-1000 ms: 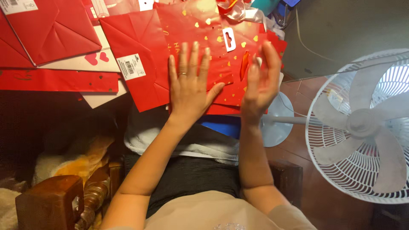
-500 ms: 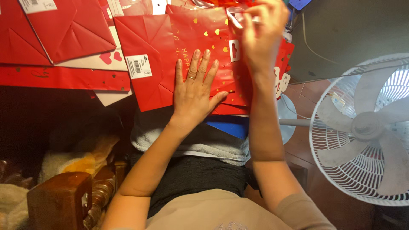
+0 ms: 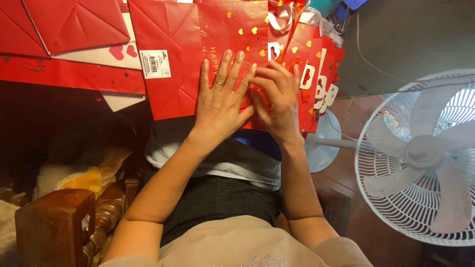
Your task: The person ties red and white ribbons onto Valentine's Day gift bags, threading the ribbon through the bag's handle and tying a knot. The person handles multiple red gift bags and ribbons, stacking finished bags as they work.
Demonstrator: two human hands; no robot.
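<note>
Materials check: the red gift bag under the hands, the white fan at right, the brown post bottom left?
Flat red gift bag: looks like coated paper, with sharp fold creases, slight sheen and gold heart print. White fan: grille of thin ribs and smooth blades, probably plastic, though the grille could be painted wire. Brown turned post: seemingly varnished wood, glossy with grain.

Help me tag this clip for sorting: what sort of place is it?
Probably a room in a home, not a workshop: a white pedestal fan stands on the tiled floor, a carved dark wooden furniture post is alongside, and flat red paper gift bags with gold hearts lie under both hands.
</note>
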